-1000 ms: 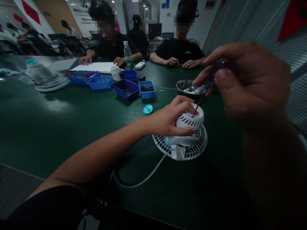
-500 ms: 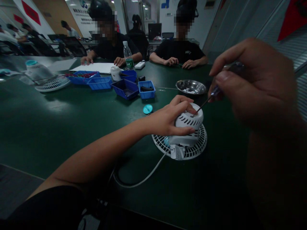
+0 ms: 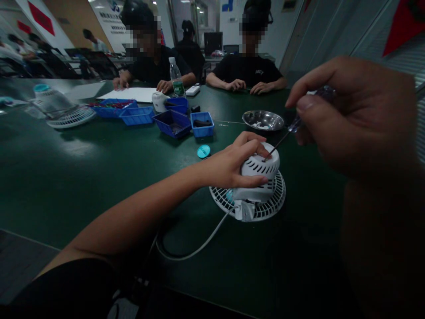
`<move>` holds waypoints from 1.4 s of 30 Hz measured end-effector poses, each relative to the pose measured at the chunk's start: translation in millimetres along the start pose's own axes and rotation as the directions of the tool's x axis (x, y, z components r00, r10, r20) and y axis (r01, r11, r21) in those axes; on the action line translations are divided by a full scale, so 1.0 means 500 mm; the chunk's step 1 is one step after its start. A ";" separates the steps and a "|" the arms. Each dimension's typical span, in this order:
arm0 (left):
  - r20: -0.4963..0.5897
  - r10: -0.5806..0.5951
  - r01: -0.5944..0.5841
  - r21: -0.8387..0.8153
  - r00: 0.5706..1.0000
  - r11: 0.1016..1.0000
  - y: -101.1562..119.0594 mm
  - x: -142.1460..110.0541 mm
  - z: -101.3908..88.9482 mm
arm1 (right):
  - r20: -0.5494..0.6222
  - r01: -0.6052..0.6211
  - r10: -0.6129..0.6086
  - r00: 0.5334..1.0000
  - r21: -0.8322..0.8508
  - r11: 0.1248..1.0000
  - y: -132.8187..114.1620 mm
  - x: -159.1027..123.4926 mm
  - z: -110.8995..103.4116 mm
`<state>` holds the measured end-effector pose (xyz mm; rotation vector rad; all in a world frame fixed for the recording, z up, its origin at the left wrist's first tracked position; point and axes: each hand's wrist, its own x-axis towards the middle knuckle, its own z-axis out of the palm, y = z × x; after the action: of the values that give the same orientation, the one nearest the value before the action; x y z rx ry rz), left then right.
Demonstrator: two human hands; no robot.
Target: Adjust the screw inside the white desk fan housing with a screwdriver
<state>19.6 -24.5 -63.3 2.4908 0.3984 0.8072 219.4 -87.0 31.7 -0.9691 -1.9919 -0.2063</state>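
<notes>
White fan (image 3: 262, 168) under work: screwdriver (image 3: 294, 125) at the hole, handle now leaning further toward 2 o'clock.
Clock centred on the fan, 12 away from the wearer. Against one second ago, the right hand (image 3: 358, 115) has swung outward, tilting the shaft lower, and the bowl (image 3: 275, 118) at 12 is no longer partly covered; the fan has not noticeably shifted. The tip meets the housing top; seating cannot be confirmed, though the slant likely makes slipping easier. Left grip: fingers spread, clasping the housing. Right grip: pinching the screwdriver handle. Fan lies grille-down on the table (image 3: 83, 186). Near edge runs past 7, beyond the cord (image 3: 203, 247); teal cap (image 3: 203, 151) and blue bin (image 3: 202, 131) bound 10 to 11. Widest visible room: 9.
</notes>
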 end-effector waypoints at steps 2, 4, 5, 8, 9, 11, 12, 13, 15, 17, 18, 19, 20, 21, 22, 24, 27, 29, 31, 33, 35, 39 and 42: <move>0.002 0.005 -0.005 -0.002 1.000 1.000 0.001 0.000 -0.001 | 0.008 0.003 -0.003 1.000 -0.008 1.000 0.003 -0.001 0.001; 0.004 -0.003 0.003 -0.005 1.000 1.000 0.003 0.000 -0.001 | 0.013 0.013 -0.012 1.000 -0.021 1.000 0.010 -0.001 0.001; 0.005 -0.005 0.005 -0.005 1.000 1.000 0.003 0.001 -0.002 | 0.015 0.017 -0.016 1.000 -0.016 1.000 0.014 0.000 0.002; 0.008 0.001 -0.001 -0.006 1.000 1.000 0.004 0.002 -0.003 | 0.028 0.018 -0.018 0.999 0.011 1.000 0.019 0.002 0.004; 0.009 0.006 -0.006 -0.008 1.000 1.000 0.004 0.002 -0.003 | 0.031 0.018 -0.018 0.999 0.012 1.000 0.018 0.003 0.005; 0.008 0.013 -0.012 -0.011 1.000 1.000 0.004 0.002 -0.003 | 0.030 0.028 -0.028 0.999 0.015 1.000 0.013 0.005 0.007; 0.008 0.012 -0.012 -0.012 1.000 1.000 0.003 0.002 -0.003 | 0.026 0.033 -0.034 0.999 0.015 0.999 0.011 0.006 0.007; 0.007 0.012 -0.012 -0.013 1.000 1.000 0.003 0.002 -0.002 | 0.022 0.030 -0.031 0.999 0.015 0.999 0.009 0.006 0.007; 0.003 0.013 -0.013 -0.015 1.000 1.000 0.003 0.002 -0.002 | 0.026 -0.003 0.003 1.000 0.013 1.000 0.010 0.005 0.006; 0.003 0.013 -0.013 -0.017 1.000 1.000 0.003 0.002 -0.003 | 0.040 -0.051 0.049 0.998 0.038 0.998 0.015 0.001 0.004; 0.004 0.014 -0.014 -0.017 1.000 1.000 0.004 0.002 -0.003 | 0.051 -0.064 0.060 0.997 0.066 0.996 0.018 -0.001 0.003; 0.005 0.014 -0.014 -0.016 1.000 1.000 0.005 0.002 -0.004 | 0.059 -0.070 0.065 0.996 0.093 0.993 0.021 -0.003 0.001; 0.007 0.011 -0.010 -0.014 1.000 1.000 0.005 0.002 -0.004 | 0.062 -0.074 0.067 0.996 0.116 0.991 0.023 -0.004 -0.001; 0.011 0.006 -0.006 -0.013 1.000 1.000 0.005 0.002 -0.004 | 0.068 -0.080 0.071 0.995 0.133 0.988 0.024 -0.005 -0.003; 0.014 0.002 -0.002 -0.012 1.000 1.000 0.005 0.002 -0.004 | 0.074 -0.092 0.082 0.994 0.140 0.986 0.024 -0.005 -0.006; 0.017 -0.004 0.004 -0.008 1.000 1.000 0.005 0.001 -0.003 | 0.096 -0.129 0.116 0.989 0.137 0.982 0.020 -0.003 -0.011; 0.009 -0.007 0.007 -0.001 1.000 1.000 0.003 0.001 -0.001 | 0.135 -0.163 0.146 0.980 0.123 0.979 0.007 0.000 -0.016; 0.006 -0.011 0.011 0.000 1.000 1.000 0.002 0.001 -0.001 | 0.131 -0.152 0.140 0.982 0.090 0.984 -0.003 0.001 -0.016; 0.006 -0.015 0.015 -0.005 1.000 1.000 0.003 0.001 -0.002 | 0.093 -0.131 0.125 0.988 0.055 0.990 -0.011 0.001 -0.013; 0.009 -0.019 0.019 -0.010 1.000 1.000 0.004 0.001 -0.003 | 0.068 -0.124 0.119 0.990 0.062 0.990 -0.014 0.002 -0.009; 0.009 -0.015 0.015 -0.010 1.000 1.000 0.005 0.001 -0.003 | 0.065 -0.122 0.117 0.991 0.089 0.988 -0.011 0.004 -0.007; 0.008 -0.010 0.010 -0.006 1.000 1.000 0.007 0.001 -0.004 | 0.042 -0.110 0.108 0.993 0.056 0.992 0.003 0.005 -0.004; 0.009 -0.016 0.016 -0.009 1.000 1.000 0.007 0.001 -0.005 | 0.041 -0.115 0.114 0.993 0.003 0.993 0.013 0.001 0.002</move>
<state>19.2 -26.4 -59.4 2.4786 0.4099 0.7897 223.4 -81.8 30.2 -1.0884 -1.9659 -0.1184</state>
